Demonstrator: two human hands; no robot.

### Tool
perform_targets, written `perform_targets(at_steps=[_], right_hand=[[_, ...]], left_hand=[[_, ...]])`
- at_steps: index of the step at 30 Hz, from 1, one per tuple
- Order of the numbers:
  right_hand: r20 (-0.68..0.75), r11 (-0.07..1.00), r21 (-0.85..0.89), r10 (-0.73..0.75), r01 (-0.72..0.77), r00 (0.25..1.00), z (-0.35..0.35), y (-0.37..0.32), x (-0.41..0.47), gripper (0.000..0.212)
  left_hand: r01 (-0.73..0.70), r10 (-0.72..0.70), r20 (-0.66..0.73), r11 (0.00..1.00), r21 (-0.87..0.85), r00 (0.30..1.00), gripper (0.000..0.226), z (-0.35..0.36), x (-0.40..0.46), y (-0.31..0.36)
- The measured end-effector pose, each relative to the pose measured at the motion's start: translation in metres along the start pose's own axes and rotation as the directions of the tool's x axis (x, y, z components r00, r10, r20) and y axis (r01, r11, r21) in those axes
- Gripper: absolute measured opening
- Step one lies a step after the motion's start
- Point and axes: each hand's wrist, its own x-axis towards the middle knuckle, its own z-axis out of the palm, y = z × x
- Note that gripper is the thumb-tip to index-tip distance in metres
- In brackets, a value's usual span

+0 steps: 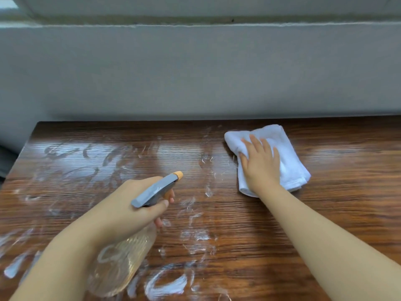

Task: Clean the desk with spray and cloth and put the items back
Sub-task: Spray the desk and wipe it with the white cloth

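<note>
On the smeared wooden desk [325, 213] below a grey wall [195, 72]; folded white cloth [288, 153]

A plain grey-white wall [195, 72] rises directly behind the far edge of the wood surface. Higher up, a pale ledge [195, 20] runs across the whole view, with a rough, cracked seam along its lower edge. At the far left, something dark [5, 161] shows, too cut off to identify.
</note>
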Motion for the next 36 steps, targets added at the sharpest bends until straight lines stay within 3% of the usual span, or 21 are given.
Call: perform_targets(at_steps=[3,9,15,24,32,36], right_hand=[[-0.064,1.0,0.012,0.011,-0.011,0.998,-0.001,0.012,-0.036,0.053],[-0.119,0.994,-0.028,-0.104,0.102,0.987,0.005,0.019,-0.111,0.043],[-0.042,0.961,-0.125,-0.252,0.245,0.967,0.008,0.01,-0.133,0.047],[0.059,0.973,-0.097,-0.207,0.212,0.977,0.009,-0.021,-0.069,0.048],[0.017,0.994,-0.055,-0.098,0.098,0.995,0.008,-0.043,0.047,0.049],[-0.006,0.998,-0.024,-0.056,0.056,0.998,0.006,-0.037,0.063,0.047]], left_hand=[[0.0,-0.001,-0.03,1.0,-0.024,1.0,0.012,0.0,0.0,-0.004],[0.016,-0.017,0.015,0.999,0.048,1.0,0.005,0.005,0.001,-0.003],[0.061,-0.064,0.032,0.995,0.076,0.997,0.007,0.004,0.005,-0.01],[0.047,-0.046,-0.012,0.998,0.03,0.999,0.006,-0.004,0.015,-0.014],[0.042,-0.042,-0.028,0.999,0.011,0.999,0.008,-0.013,0.019,-0.023],[0.042,-0.042,-0.044,0.999,0.004,0.998,0.007,-0.016,0.017,-0.027]])
